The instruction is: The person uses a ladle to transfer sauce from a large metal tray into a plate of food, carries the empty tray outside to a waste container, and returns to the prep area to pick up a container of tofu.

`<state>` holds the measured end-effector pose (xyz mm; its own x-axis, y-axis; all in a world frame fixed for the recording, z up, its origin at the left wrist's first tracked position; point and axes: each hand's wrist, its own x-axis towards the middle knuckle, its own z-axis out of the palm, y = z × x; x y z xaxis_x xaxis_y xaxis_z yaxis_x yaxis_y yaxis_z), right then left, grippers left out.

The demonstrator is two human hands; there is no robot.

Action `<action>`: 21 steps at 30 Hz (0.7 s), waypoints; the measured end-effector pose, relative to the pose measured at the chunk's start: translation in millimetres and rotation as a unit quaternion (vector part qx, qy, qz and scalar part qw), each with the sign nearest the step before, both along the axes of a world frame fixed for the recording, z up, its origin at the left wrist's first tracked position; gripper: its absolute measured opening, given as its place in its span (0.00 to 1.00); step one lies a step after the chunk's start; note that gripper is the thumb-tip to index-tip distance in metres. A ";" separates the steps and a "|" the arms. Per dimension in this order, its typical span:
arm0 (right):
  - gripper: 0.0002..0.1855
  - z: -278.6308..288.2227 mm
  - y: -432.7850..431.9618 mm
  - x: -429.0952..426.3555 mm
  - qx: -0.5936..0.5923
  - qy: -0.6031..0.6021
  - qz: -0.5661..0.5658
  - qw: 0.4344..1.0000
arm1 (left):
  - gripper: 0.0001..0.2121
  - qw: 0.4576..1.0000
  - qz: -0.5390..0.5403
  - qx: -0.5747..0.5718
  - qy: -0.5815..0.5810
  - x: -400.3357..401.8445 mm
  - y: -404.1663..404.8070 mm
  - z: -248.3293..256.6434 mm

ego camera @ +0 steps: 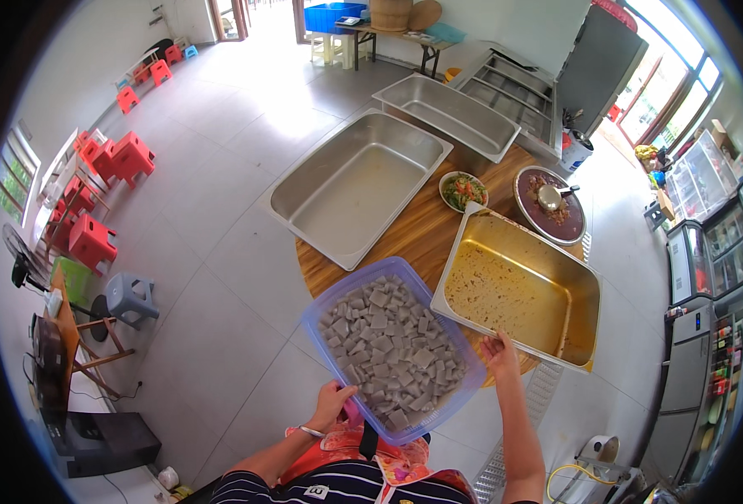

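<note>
A purple plastic basket (pixel 316 334) full of grey jelly-like cubes (pixel 384 340) is before me, tilted across the near edge of a round wooden table (pixel 409 242). My left hand (pixel 334 406) grips its near left rim, thumb on top. At the rim of a deep stainless-steel pan (pixel 516 296), my right hand (pixel 500 356) has its thumb on the edge and its fingers curled below. Reddish-yellow oil and dark bits coat the pan's inside. A larger steel pan (pixel 352 195) lies to the left, partly over the table's edge.
Behind stand another steel pan (pixel 450 113), a bowl of chopped vegetables (pixel 464 191) and a round basin of dark red food (pixel 563 220) with a ladle (pixel 551 198) in it. Red stools (pixel 93 239) line the left wall. A floor drain grate (pixel 522 428) runs at right.
</note>
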<state>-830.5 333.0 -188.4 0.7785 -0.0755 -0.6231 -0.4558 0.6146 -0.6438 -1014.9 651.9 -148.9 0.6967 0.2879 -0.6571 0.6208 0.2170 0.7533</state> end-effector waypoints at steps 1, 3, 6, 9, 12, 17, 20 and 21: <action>0.09 6.5 3.0 -3.6 -0.010 -0.009 0.024 1.000 | 0.07 1.000 0.004 -0.003 -0.011 -1.6 1.7 -2.1; 0.11 18.7 6.4 -25.0 -0.121 -0.054 0.052 0.990 | 0.07 1.000 0.004 -0.016 -0.003 -6.9 5.5 -1.4; 0.19 15.6 -6.3 -64.4 -0.286 -0.125 0.044 0.949 | 0.08 0.999 0.006 -0.034 -0.011 -3.9 8.0 -2.9; 0.21 18.4 -1.0 -121.8 -0.276 -0.052 0.074 0.957 | 0.08 0.999 0.010 -0.031 -0.023 -5.6 8.9 -13.9; 0.19 16.0 20.7 -172.4 -0.190 0.002 0.201 0.961 | 0.08 0.999 0.000 -0.022 -0.029 -3.7 3.8 -29.1; 0.20 -14.6 56.5 -183.1 -0.233 0.063 0.212 0.947 | 0.09 0.999 -0.018 -0.040 -0.007 -6.7 13.1 -38.5; 0.20 -30.6 59.0 -178.2 -0.209 0.041 0.199 0.957 | 0.12 0.994 -0.097 0.040 -0.029 -17.3 43.6 -71.7; 0.21 -28.5 60.7 -174.9 -0.206 0.029 0.202 0.957 | 0.14 0.985 -0.144 0.085 -0.038 -22.7 61.5 -81.1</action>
